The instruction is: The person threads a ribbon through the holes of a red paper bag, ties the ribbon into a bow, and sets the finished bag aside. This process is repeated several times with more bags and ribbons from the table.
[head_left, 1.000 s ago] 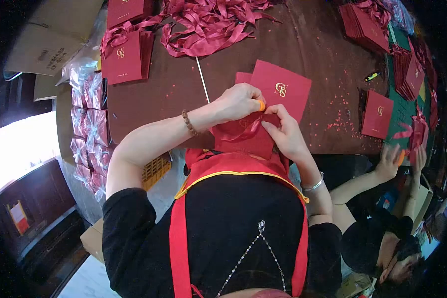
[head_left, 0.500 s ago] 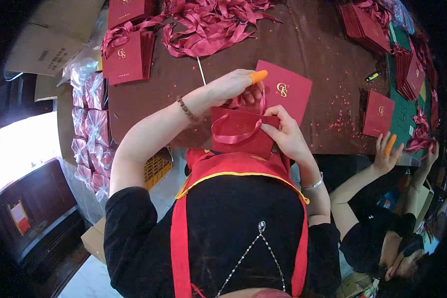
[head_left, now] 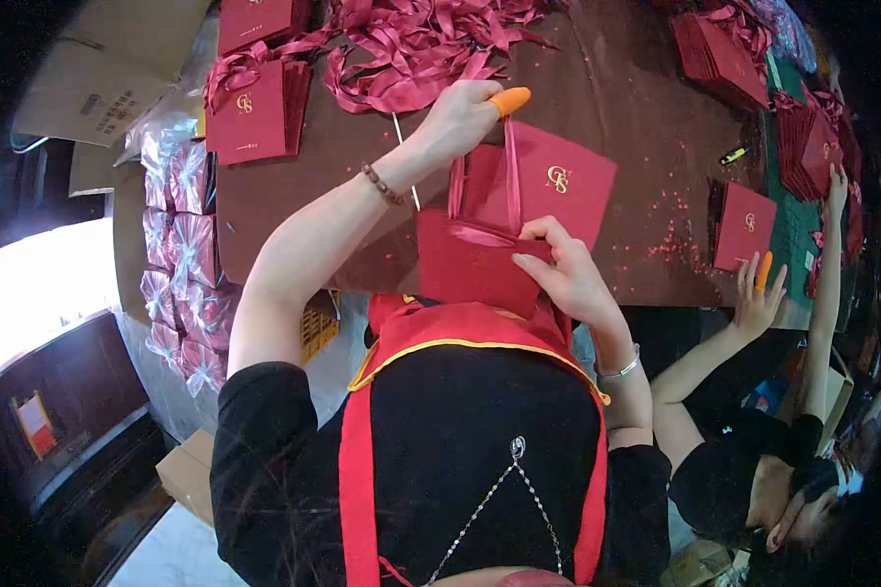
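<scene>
My right hand (head_left: 566, 272) grips the top edge of a dark red paper bag (head_left: 470, 269) held at the near edge of the brown table (head_left: 303, 196). My left hand (head_left: 465, 115), with an orange finger cot on one finger, pinches the bag's red ribbon handle (head_left: 509, 176) and holds it stretched up and away from the bag. Behind the bag lies a flat red bag with a gold logo (head_left: 558, 181).
A heap of red ribbons (head_left: 411, 44) lies at the table's far side, with stacks of red bags (head_left: 255, 112) to the left and more (head_left: 724, 54) to the right. A thin white stick (head_left: 401, 147) lies near the ribbons. A co-worker's hand (head_left: 759, 298) rests at right.
My left hand has risen away from the bag, drawing the ribbon handle out taut. The right hand stays on the bag's edge. The co-worker's arm has reached up toward the right stacks.
</scene>
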{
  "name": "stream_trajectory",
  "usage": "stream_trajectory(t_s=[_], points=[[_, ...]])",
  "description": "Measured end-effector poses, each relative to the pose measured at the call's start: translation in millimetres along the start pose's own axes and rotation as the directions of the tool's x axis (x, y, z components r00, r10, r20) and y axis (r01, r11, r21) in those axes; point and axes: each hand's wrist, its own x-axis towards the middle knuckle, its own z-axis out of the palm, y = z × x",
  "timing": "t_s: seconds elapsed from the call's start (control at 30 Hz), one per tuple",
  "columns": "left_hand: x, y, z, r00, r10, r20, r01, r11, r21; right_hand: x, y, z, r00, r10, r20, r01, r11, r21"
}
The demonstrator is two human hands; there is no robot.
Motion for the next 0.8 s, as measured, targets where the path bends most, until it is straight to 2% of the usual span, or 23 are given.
stream_trajectory(t_s=[0.1,0.13,0.2,0.23,0.3,0.33,0.37,0.4,0.43,0.47,0.5,0.53,0.57,0.6,0.63,0.7,0.73,0.8], points=[[-8,14,0,0.998,-0.064,0.005,0.064,0.997,0.048,0,-5,-5,0.975,0.215,0.047,-0.214,0.976,-0.027],[-6,17,-3,0.988,-0.147,0.056,0.15,0.987,-0.057,1,-3,-4,0.976,0.212,0.046,-0.211,0.977,-0.027],[-3,8,-5,0.997,-0.07,0.015,0.071,0.944,-0.324,3,5,-3,0.994,0.0,-0.111,0.019,0.985,0.169],[-3,1,-11,0.999,-0.015,-0.037,0.0,0.935,-0.354,3,5,-7,0.992,0.081,-0.092,-0.05,0.951,0.304],[-4,6,-18,0.937,0.036,-0.348,-0.148,0.942,-0.301,4,9,-13,0.983,0.143,-0.111,-0.065,0.852,0.52],[-10,9,-24,0.914,-0.01,-0.405,-0.156,0.914,-0.375,5,6,-15,0.988,0.085,-0.127,0.018,0.76,0.649],[-17,7,-27,0.921,-0.057,-0.386,-0.108,0.913,-0.393,7,7,-15,0.987,0.085,-0.136,0.023,0.761,0.648],[-24,2,-26,0.924,-0.105,-0.368,-0.06,0.91,-0.411,9,10,-15,0.984,0.052,-0.173,0.087,0.701,0.708],[-34,-3,-18,0.959,-0.111,-0.261,-0.04,0.858,-0.512,11,12,-16,0.978,0.021,-0.21,0.149,0.633,0.759],[-51,3,-7,0.972,-0.099,-0.211,-0.001,0.902,-0.431,12,13,-17,0.979,0.007,-0.202,0.157,0.604,0.782],[-66,13,7,0.966,0.152,-0.211,-0.211,0.931,-0.299,13,11,-16,0.98,0.004,-0.2,0.157,0.605,0.781],[-72,13,15,0.964,0.151,-0.218,-0.213,0.931,-0.297,15,8,-15,0.975,-0.018,-0.221,0.194,0.551,0.811],[-78,12,21,0.985,0.122,-0.124,-0.165,0.879,-0.447,18,6,-14,0.97,-0.04,-0.24,0.228,0.494,0.839],[-83,9,27,0.994,0.109,-0.026,-0.104,0.808,-0.58,21,12,-9,0.953,-0.025,-0.302,0.273,0.502,0.821],[-87,5,32,0.991,0.111,0.072,-0.03,0.719,-0.695,22,13,-11,0.956,-0.033,-0.293,0.27,0.501,0.822],[-93,-4,41,0.951,0.164,0.262,0.149,0.5,-0.853,20,15,-19,0.978,-0.206,-0.017,0.06,0.204,0.977],[-94,-7,46,0.914,0.212,0.347,0.251,0.378,-0.891,19,12,-17,0.98,-0.181,-0.079,0.133,0.307,0.942],[-94,10,50,0.809,0.339,0.48,0.466,0.127,-0.875,22,29,-15,0.972,0.096,-0.215,0.125,0.562,0.818]])
